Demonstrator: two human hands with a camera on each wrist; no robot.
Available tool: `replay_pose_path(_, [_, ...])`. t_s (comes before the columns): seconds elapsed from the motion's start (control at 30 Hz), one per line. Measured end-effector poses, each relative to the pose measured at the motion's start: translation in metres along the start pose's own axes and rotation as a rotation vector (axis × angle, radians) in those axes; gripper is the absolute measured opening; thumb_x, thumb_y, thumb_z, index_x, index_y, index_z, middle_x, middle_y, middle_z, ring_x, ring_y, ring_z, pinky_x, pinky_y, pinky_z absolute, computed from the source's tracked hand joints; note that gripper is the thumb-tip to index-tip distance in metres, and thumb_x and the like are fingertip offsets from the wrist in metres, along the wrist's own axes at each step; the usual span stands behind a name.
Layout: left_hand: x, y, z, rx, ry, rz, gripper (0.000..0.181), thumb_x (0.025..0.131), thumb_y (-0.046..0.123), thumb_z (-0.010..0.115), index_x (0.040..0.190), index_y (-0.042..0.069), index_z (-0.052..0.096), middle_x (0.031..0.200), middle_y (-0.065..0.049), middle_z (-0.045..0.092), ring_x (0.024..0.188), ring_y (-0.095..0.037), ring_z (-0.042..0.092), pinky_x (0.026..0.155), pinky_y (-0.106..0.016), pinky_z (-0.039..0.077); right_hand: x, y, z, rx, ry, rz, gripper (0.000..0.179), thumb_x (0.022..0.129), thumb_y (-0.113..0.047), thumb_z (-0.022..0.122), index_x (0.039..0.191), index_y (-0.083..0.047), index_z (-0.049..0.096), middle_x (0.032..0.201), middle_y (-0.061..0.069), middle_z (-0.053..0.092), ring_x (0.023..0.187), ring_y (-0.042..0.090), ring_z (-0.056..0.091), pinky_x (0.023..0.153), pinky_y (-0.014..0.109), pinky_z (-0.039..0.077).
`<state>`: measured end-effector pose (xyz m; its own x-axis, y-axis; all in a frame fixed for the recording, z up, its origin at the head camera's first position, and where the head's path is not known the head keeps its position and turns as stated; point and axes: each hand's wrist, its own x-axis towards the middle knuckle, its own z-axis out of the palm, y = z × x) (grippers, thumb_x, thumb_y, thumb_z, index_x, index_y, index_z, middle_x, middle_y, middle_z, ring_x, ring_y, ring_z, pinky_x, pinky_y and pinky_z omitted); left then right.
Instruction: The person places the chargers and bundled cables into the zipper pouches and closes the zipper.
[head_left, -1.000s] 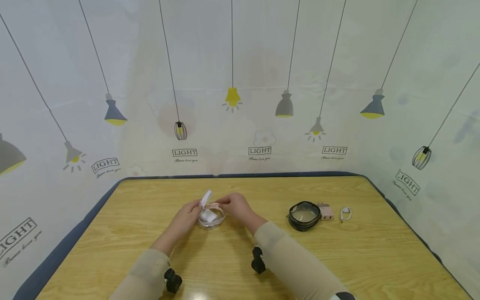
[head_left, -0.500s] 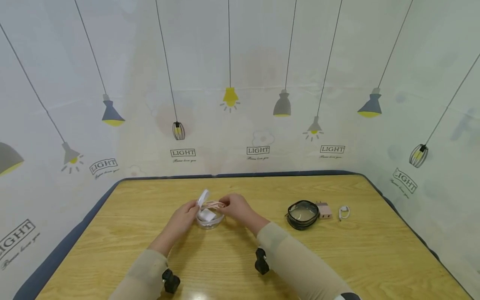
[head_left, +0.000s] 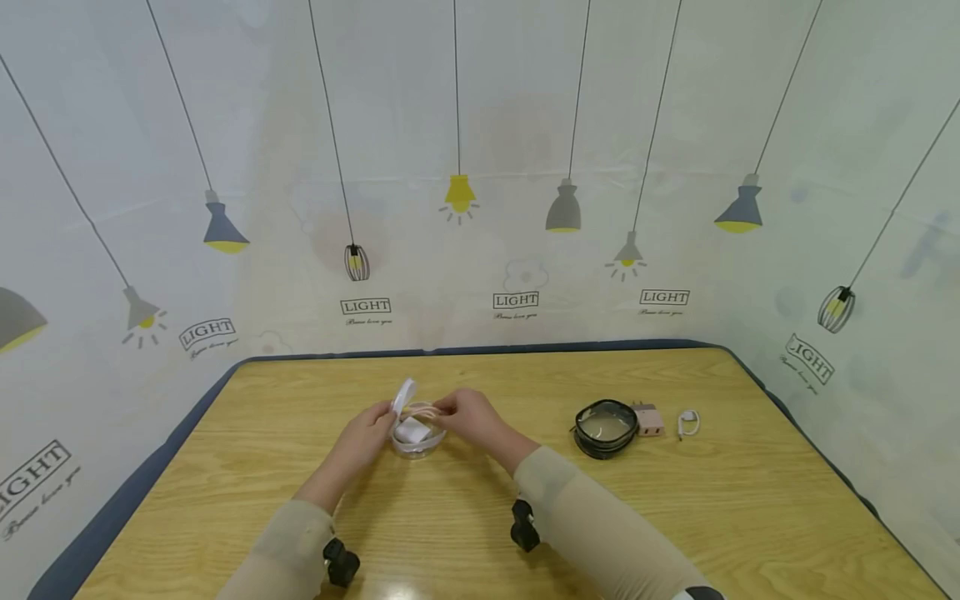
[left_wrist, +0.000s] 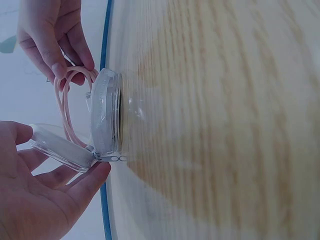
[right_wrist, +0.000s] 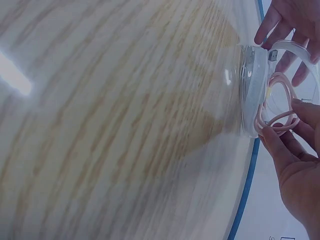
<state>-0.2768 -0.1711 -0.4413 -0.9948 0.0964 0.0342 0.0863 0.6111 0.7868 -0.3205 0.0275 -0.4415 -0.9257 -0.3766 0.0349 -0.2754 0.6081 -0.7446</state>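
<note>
My left hand [head_left: 363, 437] holds up the raised lid [left_wrist: 60, 150] of a clear round zip case with white trim [head_left: 417, 451], its thumb on the lid's edge and fingers behind it. The case stands on the table, and a white charger plug [head_left: 412, 430] lies inside. On the other side, my right hand [head_left: 476, 419] pinches a coiled pink charging cable [right_wrist: 287, 87] between thumb and fingers. The coil stands partly in the case opening, next to the lid. One metal USB plug [right_wrist: 272, 55] pokes out at the case's rim.
To the right on the wooden table [head_left: 480, 533] sits a round case with black trim [head_left: 606, 452]. Beside it are a pink charger plug [head_left: 649, 421] and a short white cable [head_left: 688, 425]. A wall sheet printed with lamps [head_left: 517, 275] rises behind the table's dark edge.
The head view has shifted slightly. My right hand moved the pink cable a little to the right, then back over the case. The left hand keeps the lid raised.
</note>
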Motion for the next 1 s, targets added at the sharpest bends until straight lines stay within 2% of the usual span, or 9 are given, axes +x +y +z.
replay_pose_path(0.17, [-0.0005,0.0001,-0.0003,-0.005,-0.007,0.008,0.045,0.104,0.023,0.04,0.138,-0.004,0.049,0.138,-0.025,0.05,0.13,-0.042,0.042,0.107,-0.056,0.031,-0.0023,-0.0037,0.0025,0.014,-0.009,0.011,0.021,0.091,-0.016,0.07,0.108,-0.004,0.075,0.1,0.005,0.072,0.083,0.012,0.061,0.071,0.027,0.052])
replay_pose_path(0.37, [0.0001,0.0,-0.0007,0.004,-0.016,-0.009,0.045,0.104,0.024,0.041,0.138,-0.003,0.049,0.138,-0.024,0.05,0.131,-0.041,0.042,0.108,-0.056,0.03,-0.003,-0.0034,0.0064,0.024,-0.021,0.025,0.017,0.091,-0.013,0.07,0.104,-0.003,0.076,0.099,0.006,0.072,0.074,0.01,0.056,0.063,0.024,0.048])
replay_pose_path(0.6, [0.0013,0.0005,0.0,0.03,-0.031,-0.012,0.047,0.104,0.026,0.042,0.14,-0.002,0.048,0.14,-0.023,0.049,0.133,-0.041,0.039,0.108,-0.057,0.029,-0.0048,-0.0052,0.0053,-0.001,-0.019,0.045,0.019,0.09,-0.014,0.071,0.105,-0.004,0.075,0.102,0.008,0.072,0.078,0.01,0.057,0.064,0.024,0.048])
replay_pose_path(0.77, [0.0023,-0.0008,0.0002,0.038,-0.045,-0.021,0.047,0.103,0.027,0.042,0.141,-0.001,0.048,0.142,-0.023,0.047,0.134,-0.041,0.037,0.109,-0.057,0.028,-0.0061,-0.0062,0.0034,-0.029,-0.019,0.066,0.02,0.089,-0.017,0.072,0.107,-0.007,0.076,0.102,0.005,0.071,0.079,0.01,0.058,0.064,0.025,0.048])
replay_pose_path(1.0, [0.0008,0.0003,-0.0002,0.036,-0.049,-0.005,0.048,0.103,0.029,0.044,0.14,-0.001,0.049,0.142,-0.024,0.047,0.133,-0.043,0.037,0.108,-0.058,0.028,-0.0052,-0.0048,0.0017,-0.044,-0.029,0.086,0.025,0.089,-0.02,0.074,0.111,-0.01,0.075,0.093,-0.002,0.067,0.078,0.012,0.056,0.065,0.027,0.048])
